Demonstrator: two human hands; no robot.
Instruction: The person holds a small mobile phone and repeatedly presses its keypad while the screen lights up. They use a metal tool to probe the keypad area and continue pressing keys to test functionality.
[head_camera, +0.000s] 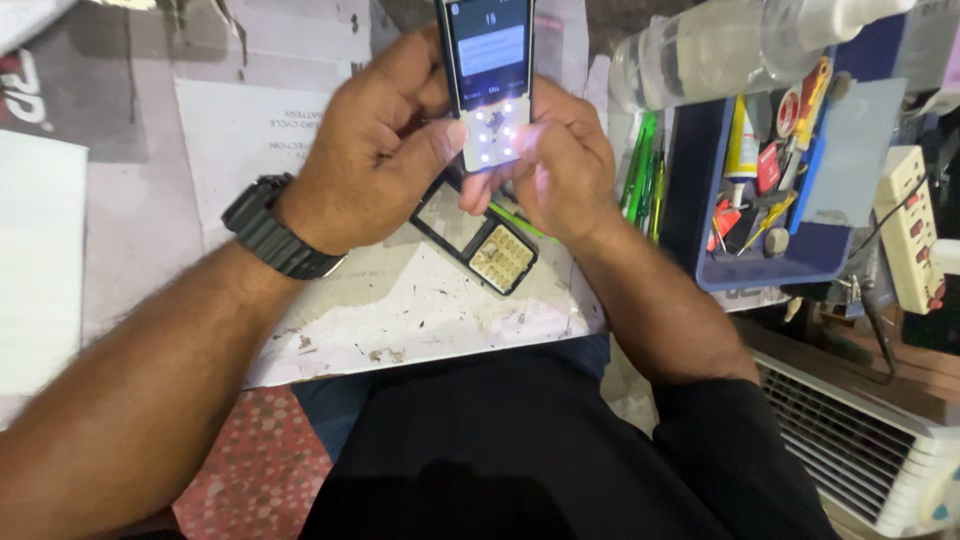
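Both my hands hold a small keypad phone (489, 75) upright over the workbench. Its screen is lit and its bare keypad area glows with white dots. My left hand (375, 150), with a black wristwatch (272, 227) on the wrist, grips the phone's left side, thumb pressed on the keypad. My right hand (560, 160) clasps the right side and lower edge. Beneath the hands lies a black phone front frame with a pale keypad mat (478, 245) on the paper-covered bench.
A blue tray (765, 270) of small tools and glue tubes stands to the right, green-handled tools (645, 175) beside it. A clear plastic bottle (720, 50) lies at the top right. A white power strip (910, 235) and a white appliance grille (850, 440) are at the right.
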